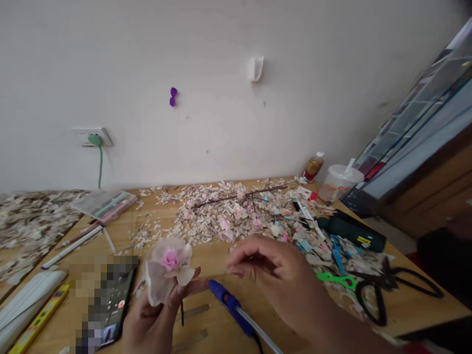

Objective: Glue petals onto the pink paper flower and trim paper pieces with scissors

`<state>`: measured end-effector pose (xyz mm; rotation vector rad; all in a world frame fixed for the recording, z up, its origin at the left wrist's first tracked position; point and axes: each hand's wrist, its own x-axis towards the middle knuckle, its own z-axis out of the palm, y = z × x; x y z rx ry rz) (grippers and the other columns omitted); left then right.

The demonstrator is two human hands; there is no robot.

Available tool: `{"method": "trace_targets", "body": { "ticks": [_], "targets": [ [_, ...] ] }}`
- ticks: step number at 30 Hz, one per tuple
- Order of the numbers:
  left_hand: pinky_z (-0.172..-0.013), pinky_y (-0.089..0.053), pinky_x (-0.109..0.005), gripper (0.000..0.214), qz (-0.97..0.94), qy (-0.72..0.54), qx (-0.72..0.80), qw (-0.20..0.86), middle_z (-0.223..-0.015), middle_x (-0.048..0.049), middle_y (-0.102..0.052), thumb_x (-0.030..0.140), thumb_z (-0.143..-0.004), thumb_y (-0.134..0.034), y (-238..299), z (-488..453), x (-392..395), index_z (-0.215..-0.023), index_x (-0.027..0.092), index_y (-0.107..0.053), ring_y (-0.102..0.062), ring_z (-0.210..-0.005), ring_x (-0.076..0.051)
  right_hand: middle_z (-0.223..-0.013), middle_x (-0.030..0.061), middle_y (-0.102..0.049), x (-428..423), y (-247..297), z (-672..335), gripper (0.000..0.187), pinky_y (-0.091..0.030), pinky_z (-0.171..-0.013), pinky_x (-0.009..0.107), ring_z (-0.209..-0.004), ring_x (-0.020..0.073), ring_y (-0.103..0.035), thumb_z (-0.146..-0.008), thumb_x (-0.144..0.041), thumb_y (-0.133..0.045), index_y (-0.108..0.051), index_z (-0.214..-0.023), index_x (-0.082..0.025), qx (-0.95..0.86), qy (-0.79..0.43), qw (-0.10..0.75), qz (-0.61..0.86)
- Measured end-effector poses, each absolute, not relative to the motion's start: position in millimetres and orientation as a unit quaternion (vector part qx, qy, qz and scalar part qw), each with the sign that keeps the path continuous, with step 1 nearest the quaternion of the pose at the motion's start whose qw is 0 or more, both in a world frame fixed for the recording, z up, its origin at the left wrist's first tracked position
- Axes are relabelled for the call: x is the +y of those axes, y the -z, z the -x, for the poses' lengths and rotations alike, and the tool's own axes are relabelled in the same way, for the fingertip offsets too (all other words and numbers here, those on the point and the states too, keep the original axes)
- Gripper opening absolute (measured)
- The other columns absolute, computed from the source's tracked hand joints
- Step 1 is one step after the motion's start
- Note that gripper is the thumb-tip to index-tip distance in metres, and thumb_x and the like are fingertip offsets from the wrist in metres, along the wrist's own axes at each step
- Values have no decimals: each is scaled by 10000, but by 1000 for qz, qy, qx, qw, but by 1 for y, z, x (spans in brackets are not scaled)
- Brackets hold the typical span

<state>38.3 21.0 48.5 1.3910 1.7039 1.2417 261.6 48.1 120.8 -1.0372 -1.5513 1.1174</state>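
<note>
My left hand [157, 319] is closed around an artificial flower [170, 260] with pale, translucent petals and a pink centre. A dark stem [182, 312] hangs below it. To the right, my right hand [276, 275] is raised with thumb and fingertips pinched together. Whatever they hold, if anything, is too small to make out. Between the hands lies a blue glue gun [230, 305], its tip pointing at the flower and a whitish glue stick [256, 327] in its back end. Behind the hands, dried petals [206, 221] and a thin branch with small pink flowers [221, 199] cover the table.
A phone [118, 309], a yellow tool [44, 317] and a flat pen case [105, 204] lie on the left. At the right are black scissors [372, 295], green scissors [335, 279], a dark green pouch [354, 231], a lidded cup [341, 182] and a bottle [313, 167].
</note>
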Motion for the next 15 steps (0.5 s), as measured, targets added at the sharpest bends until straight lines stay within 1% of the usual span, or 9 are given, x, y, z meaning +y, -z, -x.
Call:
{"method": "trace_targets", "body": {
  "ticks": [2,4,5,7,10,12,15],
  "targets": [
    [-868,-583,-356,407,-526,-459,648,302,-949,-76,-779,562,-756,-643,-50,-43,21,-893,212,-800,-713,-987,-295,-838,-13,-694,46,-114,-273,82,-506,-687,214,-772,125,-652,-847,-163,-636,-688,-850,-227,-623,-415,495,441],
    [-904,-567,-368,400,-517,-456,667,284,-965,-61,-778,568,-755,-643,-51,-46,21,-884,224,-800,-707,-1007,-289,-877,-6,-694,57,-100,-288,89,-492,-714,224,-799,127,-644,-864,-160,-625,-679,-896,-224,-643,-361,478,476],
    [-921,-557,-374,395,-507,-456,678,273,-985,-55,-775,573,-756,-641,-51,-46,21,-867,229,-801,-702,-1021,-287,-909,-1,-693,65,-90,-295,113,-479,-737,232,-824,130,-637,-870,-144,-616,-673,-929,-222,-666,-330,445,498],
    [-937,-549,-377,385,-484,-459,699,258,-1011,-46,-771,573,-758,-643,-52,-47,20,-848,234,-801,-692,-1047,-284,-942,10,-686,82,-65,-307,164,-452,-750,244,-839,137,-622,-857,-110,-624,-665,-974,-218,-727,-281,352,518],
    [-938,-549,-371,357,-465,-465,704,267,-976,-48,-779,546,-760,-661,-51,-47,17,-843,227,-799,-696,-1038,-279,-898,12,-675,100,-20,-311,144,-419,-709,232,-799,136,-609,-853,-105,-638,-658,-955,-203,-814,-290,218,454],
    [-941,-548,-365,333,-467,-471,694,281,-944,-52,-784,520,-767,-669,-48,-46,14,-832,221,-799,-710,-1005,-270,-907,21,-668,106,9,-304,109,-411,-714,235,-833,151,-607,-845,-128,-667,-652,-935,-187,-851,-283,166,410],
    [-903,-570,-347,325,-474,-480,676,299,-933,-70,-783,499,-773,-673,-42,-44,11,-805,200,-798,-726,-953,-266,-976,38,-650,114,41,-291,99,-414,-753,239,-909,166,-600,-853,-181,-690,-657,-946,-175,-877,-272,135,373]
  ]
}}
